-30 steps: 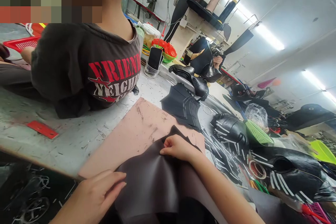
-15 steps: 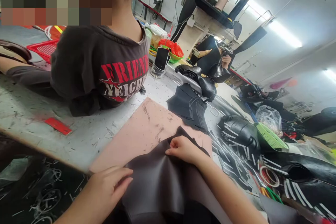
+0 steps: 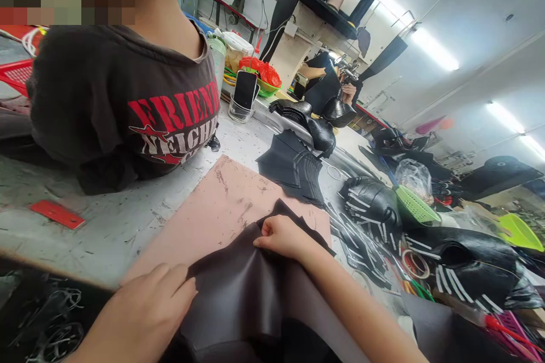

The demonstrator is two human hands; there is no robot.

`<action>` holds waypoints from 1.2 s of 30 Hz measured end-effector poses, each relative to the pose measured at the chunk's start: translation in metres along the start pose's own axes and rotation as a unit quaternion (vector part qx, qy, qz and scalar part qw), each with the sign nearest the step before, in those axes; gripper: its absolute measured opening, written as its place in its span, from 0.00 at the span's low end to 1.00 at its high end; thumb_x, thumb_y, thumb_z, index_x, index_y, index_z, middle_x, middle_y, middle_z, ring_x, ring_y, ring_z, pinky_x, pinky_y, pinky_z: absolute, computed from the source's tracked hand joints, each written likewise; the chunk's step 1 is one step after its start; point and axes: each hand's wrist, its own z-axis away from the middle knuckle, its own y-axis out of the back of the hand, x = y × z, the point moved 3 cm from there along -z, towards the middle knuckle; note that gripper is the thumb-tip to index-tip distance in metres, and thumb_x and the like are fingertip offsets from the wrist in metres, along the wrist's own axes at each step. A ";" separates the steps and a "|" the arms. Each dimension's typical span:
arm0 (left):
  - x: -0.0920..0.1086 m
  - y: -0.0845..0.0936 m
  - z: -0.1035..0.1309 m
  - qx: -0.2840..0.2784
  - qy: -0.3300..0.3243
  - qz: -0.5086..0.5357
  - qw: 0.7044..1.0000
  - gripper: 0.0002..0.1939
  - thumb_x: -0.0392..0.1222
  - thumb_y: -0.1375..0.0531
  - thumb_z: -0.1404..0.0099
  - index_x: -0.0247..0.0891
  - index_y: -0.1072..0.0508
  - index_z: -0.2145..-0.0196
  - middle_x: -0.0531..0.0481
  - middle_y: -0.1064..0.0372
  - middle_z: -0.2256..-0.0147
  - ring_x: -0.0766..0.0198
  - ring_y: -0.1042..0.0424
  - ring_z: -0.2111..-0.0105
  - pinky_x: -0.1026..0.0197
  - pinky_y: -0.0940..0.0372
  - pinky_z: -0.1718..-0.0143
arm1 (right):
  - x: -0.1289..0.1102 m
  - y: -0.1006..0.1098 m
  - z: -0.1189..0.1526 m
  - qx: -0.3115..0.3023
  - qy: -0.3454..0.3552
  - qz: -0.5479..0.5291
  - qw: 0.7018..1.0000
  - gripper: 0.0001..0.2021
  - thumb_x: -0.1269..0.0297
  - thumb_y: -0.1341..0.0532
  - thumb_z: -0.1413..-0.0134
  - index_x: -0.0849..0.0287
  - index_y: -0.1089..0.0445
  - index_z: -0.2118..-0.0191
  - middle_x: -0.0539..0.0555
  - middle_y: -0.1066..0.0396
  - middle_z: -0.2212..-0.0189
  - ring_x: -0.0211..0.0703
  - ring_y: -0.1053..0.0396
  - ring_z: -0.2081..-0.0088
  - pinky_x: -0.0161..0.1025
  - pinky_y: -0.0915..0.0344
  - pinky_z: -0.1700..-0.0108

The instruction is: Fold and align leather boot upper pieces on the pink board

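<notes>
A dark brown, glossy leather-like piece [image 3: 230, 289] lies over the near part of a pink board [image 3: 200, 198] and hangs off toward the camera. My right hand [image 3: 279, 235] pinches its upper edge between thumb and fingers, raising a fold that runs down the piece. At the piece's left edge is my left hand [image 3: 149, 306], its fingers pressed together and curled; what lies under the fingertips is hidden. Black pointed material shows just behind my right hand.
Another person in a printed dark shirt [image 3: 128, 108] sits at the left. On the table are a red strip [image 3: 57, 214], stacked black pieces [image 3: 292, 167], a phone [image 3: 246, 91] in a clear holder and black parts with white strips [image 3: 370, 204]. Beyond stands a sewing machine [image 3: 285, 51].
The view has shifted right, so most things appear farther left. My left hand's thumb and fingers have closed together. My right hand keeps its pinch on the brown piece.
</notes>
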 end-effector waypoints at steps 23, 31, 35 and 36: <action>0.004 -0.051 -0.078 -0.271 -0.116 -0.052 0.954 0.26 0.40 0.55 0.36 0.33 0.45 0.41 0.42 0.56 0.40 0.51 0.49 0.40 0.44 0.50 0.41 | 0.053 0.013 0.085 -0.157 -0.041 -0.246 0.955 0.18 0.50 0.35 0.62 0.59 0.36 0.75 0.44 0.39 0.81 0.33 0.42 0.78 0.31 0.49 0.76; -0.053 -0.050 -0.065 -0.192 -0.176 -0.023 0.965 0.25 0.43 0.54 0.35 0.55 0.49 0.40 0.52 0.54 0.39 0.54 0.48 0.40 0.41 0.57 0.40 | 0.095 -0.037 0.070 0.044 -0.034 -0.494 0.868 0.20 0.53 0.33 0.66 0.57 0.45 0.76 0.41 0.45 0.84 0.30 0.47 0.82 0.30 0.52 0.78; -0.066 -0.040 -0.085 -0.212 -0.212 -0.037 0.953 0.24 0.45 0.50 0.37 0.56 0.44 0.42 0.48 0.48 0.40 0.51 0.43 0.42 0.36 0.59 0.41 | 0.096 -0.041 0.068 0.069 -0.024 -0.542 0.837 0.21 0.55 0.31 0.69 0.58 0.39 0.70 0.43 0.38 0.80 0.31 0.42 0.79 0.31 0.48 0.76; -0.065 -0.032 -0.094 -0.218 -0.209 -0.048 0.952 0.23 0.46 0.49 0.38 0.53 0.39 0.44 0.45 0.43 0.42 0.49 0.40 0.44 0.36 0.56 0.43 | 0.094 -0.040 0.070 0.053 -0.015 -0.563 0.825 0.23 0.56 0.30 0.70 0.58 0.37 0.65 0.44 0.36 0.78 0.31 0.41 0.78 0.31 0.47 0.76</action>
